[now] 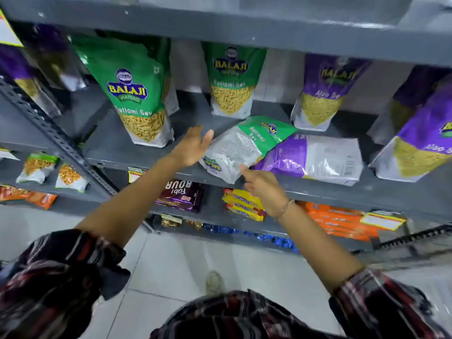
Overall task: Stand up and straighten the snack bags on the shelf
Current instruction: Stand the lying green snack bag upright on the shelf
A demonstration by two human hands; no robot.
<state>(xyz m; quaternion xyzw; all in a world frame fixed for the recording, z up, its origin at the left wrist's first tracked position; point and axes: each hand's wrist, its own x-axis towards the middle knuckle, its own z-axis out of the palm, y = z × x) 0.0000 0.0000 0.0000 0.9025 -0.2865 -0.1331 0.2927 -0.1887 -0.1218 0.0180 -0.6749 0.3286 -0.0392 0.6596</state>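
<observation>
**Both hands close on the fallen green bag**

Nearest the camera, two checked sleeves (pixel 61 272) frame the view, with bare forearms reaching up and forward to the grey shelf (pixel 318 189).

The right hand (pixel 263 185) is at the shelf's front edge, fingers loosely extended and gripping nothing; its fingertips touch or nearly touch the lower edge of the fallen green bag (pixel 241 149). The left hand (pixel 193 146) is open too, palm turned toward the bag's left side, just beside it, and also holds nothing. Whether it presses the bag yet I cannot tell.

The green bag lies on its face, printed back up, near the shelf's front. Its long axis runs diagonally: the white bottom end points down-left toward the hands and overhangs the edge, while the green top end points up-right, deeper in. It sits between the two hands, left hand on its left flank, right hand under its near end, so either could take it. My guess is that raising it means swinging the far green end up while the near white end stays low.

Touching its right side, a purple bag (pixel 318 159) lies flat as well, long axis roughly along the shelf; it is nearer the right hand.

Farther back, the standing green bags (pixel 137 94) and standing purple bags (pixel 320 94) are upright, some leaning slightly.
</observation>
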